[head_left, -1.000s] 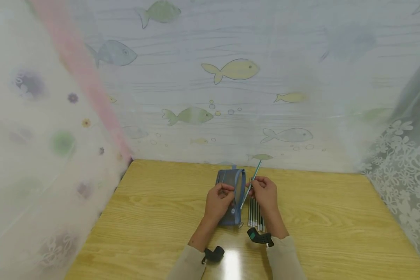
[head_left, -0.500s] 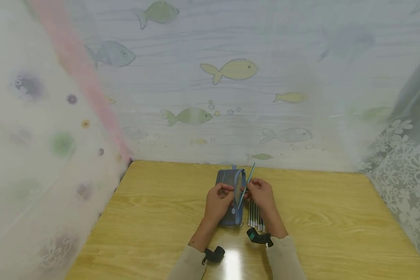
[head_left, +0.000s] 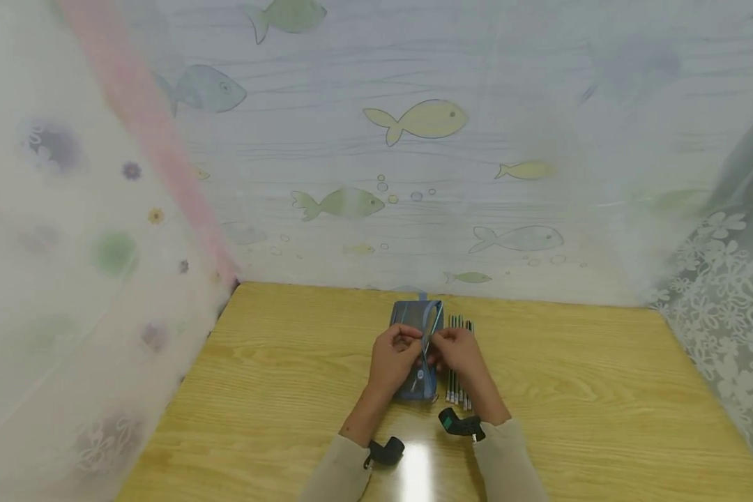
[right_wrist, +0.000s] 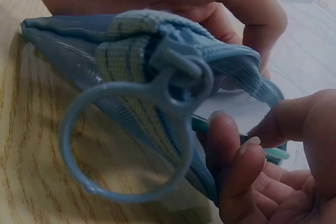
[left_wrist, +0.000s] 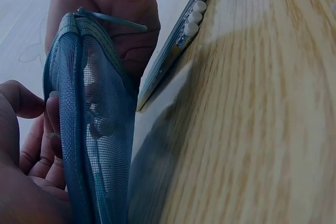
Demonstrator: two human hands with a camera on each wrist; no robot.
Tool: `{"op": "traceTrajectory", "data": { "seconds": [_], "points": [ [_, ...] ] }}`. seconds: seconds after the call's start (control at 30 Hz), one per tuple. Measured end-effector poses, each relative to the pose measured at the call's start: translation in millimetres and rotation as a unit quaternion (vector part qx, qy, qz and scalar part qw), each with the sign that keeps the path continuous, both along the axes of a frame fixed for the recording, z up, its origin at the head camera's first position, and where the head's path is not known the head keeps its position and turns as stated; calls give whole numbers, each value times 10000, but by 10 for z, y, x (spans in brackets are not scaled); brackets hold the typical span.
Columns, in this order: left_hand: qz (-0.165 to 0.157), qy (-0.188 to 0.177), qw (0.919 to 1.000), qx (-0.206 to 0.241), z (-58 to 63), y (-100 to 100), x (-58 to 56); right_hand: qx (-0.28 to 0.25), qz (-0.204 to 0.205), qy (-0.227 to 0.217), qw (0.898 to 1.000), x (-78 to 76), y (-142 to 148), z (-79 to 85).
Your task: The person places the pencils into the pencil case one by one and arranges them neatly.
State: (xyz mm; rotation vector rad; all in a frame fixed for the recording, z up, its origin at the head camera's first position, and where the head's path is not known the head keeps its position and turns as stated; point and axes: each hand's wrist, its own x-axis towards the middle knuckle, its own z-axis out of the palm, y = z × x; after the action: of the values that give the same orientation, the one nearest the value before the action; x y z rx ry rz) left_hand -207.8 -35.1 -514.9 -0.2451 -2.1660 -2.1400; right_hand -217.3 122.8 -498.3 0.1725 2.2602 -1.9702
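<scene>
A pale fish-printed sheet (head_left: 414, 164) hangs behind a wood-grain table (head_left: 276, 369). Over the table's near edge reach two forearms in beige sleeves, the left sleeve (head_left: 337, 468) and the right sleeve (head_left: 510, 461), slanting toward each other so that the hands meet over the blue-grey mesh pouch (head_left: 408, 315). The pouch is on the table, near its far edge, its length running away from the person and its unzipped mouth along the right side.

The left hand (head_left: 390, 361) comes in from the left, back upward, fingers bent; thumb and forefinger pinch the edge of the mouth, which gapes. The right hand (head_left: 463, 352) comes in from the other side, just beside the left, its fingers curled in to a pinch at the mouth, the fingertips partly within it.

Right of the pouch, partly under the right forearm, lies a row of pencils (head_left: 458, 383), side by side, their white erasers toward the person. A black camera is strapped at each wrist, the left camera (head_left: 386, 452) and the right camera (head_left: 461, 423). Between the right thumb and fingers is a single teal pencil (right_wrist: 276, 153), set in the mouth of the pouch. Smallest is the zip's blue pull ring (right_wrist: 118, 194), hanging free at the near end.
</scene>
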Motion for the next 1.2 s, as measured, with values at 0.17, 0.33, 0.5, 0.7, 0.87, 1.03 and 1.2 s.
{"op": "traceTrajectory", "data": {
  "seconds": [0.17,0.33,0.5,0.7,0.87,1.03,1.2],
  "points": [
    [-36,-28,10000,-25,-11,-6,16,318,236,69,9992,7,-34,-17],
    [-59,-51,10000,12,4,-2,24,516,370,362,9973,0,-48,-32],
    [-42,-13,10000,30,-11,5,-5,474,453,562,9963,-18,-22,-15],
    [-21,-15,10000,-41,-25,18,-25,643,227,677,9954,-27,117,31],
    [-26,11,10000,15,-14,21,-20,934,-122,697,9931,-38,320,36],
    [-80,69,9999,-17,-32,8,-30,1413,-367,632,9873,-38,542,8],
    [-77,57,10000,9,-36,-9,-26,2067,-488,409,9763,-3,714,-6]
  ]
}}
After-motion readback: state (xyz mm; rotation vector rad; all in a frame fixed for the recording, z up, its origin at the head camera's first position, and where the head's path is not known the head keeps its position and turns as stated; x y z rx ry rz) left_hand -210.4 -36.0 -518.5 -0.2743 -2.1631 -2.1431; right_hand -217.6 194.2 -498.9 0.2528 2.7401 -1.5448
